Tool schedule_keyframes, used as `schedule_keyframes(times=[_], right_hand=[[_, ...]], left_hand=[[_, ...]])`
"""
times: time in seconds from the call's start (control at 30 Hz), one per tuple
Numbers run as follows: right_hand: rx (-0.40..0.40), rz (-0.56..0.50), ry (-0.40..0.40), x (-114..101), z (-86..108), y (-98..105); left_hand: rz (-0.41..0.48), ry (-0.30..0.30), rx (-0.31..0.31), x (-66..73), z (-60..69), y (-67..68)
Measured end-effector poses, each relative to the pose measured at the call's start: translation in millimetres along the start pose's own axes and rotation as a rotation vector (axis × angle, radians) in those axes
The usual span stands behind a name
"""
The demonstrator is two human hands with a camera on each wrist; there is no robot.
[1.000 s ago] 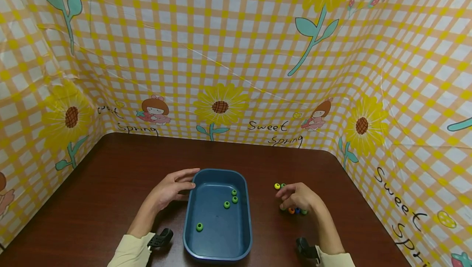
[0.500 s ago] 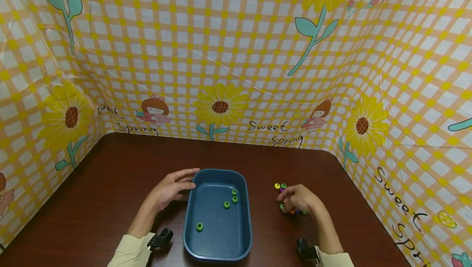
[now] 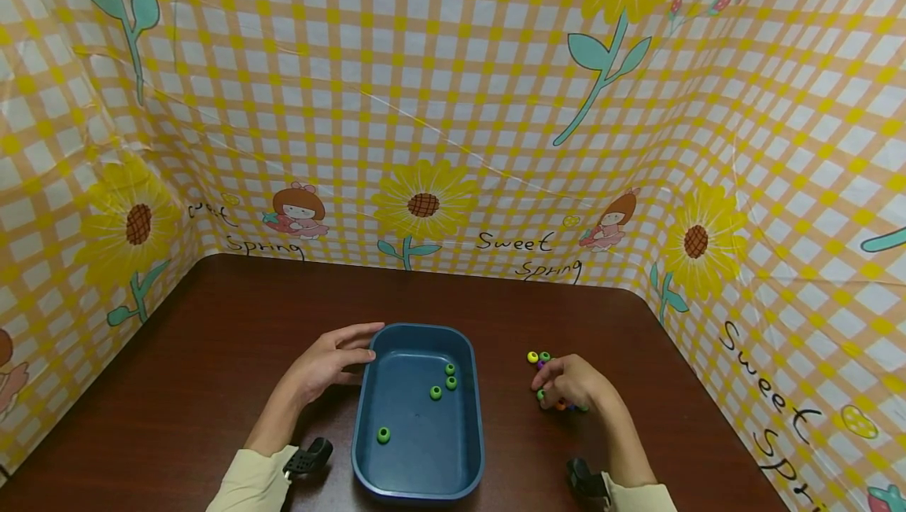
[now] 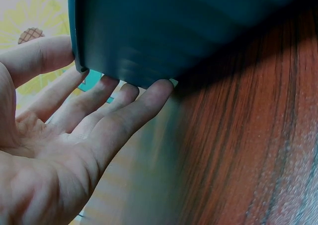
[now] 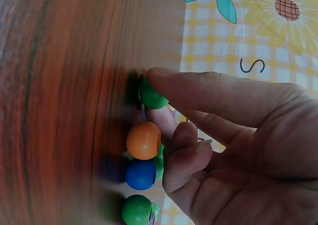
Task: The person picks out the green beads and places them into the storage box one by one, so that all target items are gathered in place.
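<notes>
A dark blue rectangular tray point(image 3: 418, 457) stands on the table with several green beads point(image 3: 435, 393) on its floor. At its left side, my left hand point(image 3: 327, 362) rests fingertips against the outer wall and the thumb near the rim; the left wrist view shows these fingers point(image 4: 124, 120) fairly straight. My right hand point(image 3: 576, 386) is low over a small group of loose beads, pinching a green bead point(image 5: 153, 94) between thumb and forefinger. Just below in the right wrist view lie an orange bead point(image 5: 144, 140), a blue bead point(image 5: 140, 175) and another green bead point(image 5: 137, 210).
Beyond the right fingers sit a yellow bead point(image 3: 532, 357), a green bead point(image 3: 544, 357) and a partly covered purple bead point(image 3: 542, 365). The dark brown table point(image 3: 283, 300) is enclosed by a checked, flower-printed cloth point(image 3: 425, 103) behind and at both sides.
My right fingers have come down onto the beads and closed round a green one, uncovering the purple bead behind. My left hand and the tray hold their places.
</notes>
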State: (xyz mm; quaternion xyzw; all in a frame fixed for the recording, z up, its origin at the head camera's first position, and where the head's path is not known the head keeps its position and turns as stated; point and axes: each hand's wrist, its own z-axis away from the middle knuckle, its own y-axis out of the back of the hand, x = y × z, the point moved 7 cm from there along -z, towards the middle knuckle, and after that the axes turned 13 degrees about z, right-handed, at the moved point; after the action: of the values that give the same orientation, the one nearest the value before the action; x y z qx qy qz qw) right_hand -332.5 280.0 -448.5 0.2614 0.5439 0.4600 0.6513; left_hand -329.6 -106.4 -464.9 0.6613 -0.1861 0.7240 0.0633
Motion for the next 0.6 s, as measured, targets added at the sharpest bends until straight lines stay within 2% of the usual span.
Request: schedule_keyframes(times=[0.6], right_hand=[[0.124, -0.010, 0.038, -21.5, 4.6, 9.3]], left_hand=[[0.013, 0.008, -0.002, 0.5, 0.2, -1.4]])
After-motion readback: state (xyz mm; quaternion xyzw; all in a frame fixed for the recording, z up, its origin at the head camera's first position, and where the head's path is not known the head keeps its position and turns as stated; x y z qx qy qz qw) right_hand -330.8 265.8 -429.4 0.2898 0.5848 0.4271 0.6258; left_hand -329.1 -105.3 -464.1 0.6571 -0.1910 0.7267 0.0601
